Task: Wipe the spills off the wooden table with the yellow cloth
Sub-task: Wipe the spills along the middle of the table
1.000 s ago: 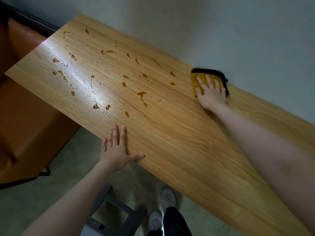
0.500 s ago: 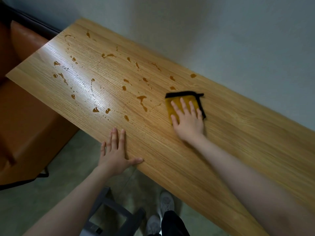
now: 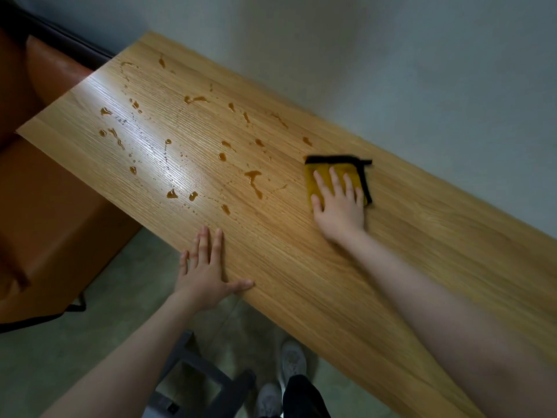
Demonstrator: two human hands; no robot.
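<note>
A yellow cloth with black edging lies flat on the wooden table. My right hand presses on it with straight, spread fingers. Amber spills dot the table's left and middle part, just left of the cloth. One drop sits right behind the cloth. My left hand rests flat on the table's near edge, fingers straight, holding nothing.
A grey wall runs along the table's far side. An orange-brown seat stands left of the table. A dark stool frame and my shoes are on the floor below the near edge.
My right hand slid the cloth from the far edge by the wall towards me and left, and it has now edged slightly back and right. The left hand stayed put.
</note>
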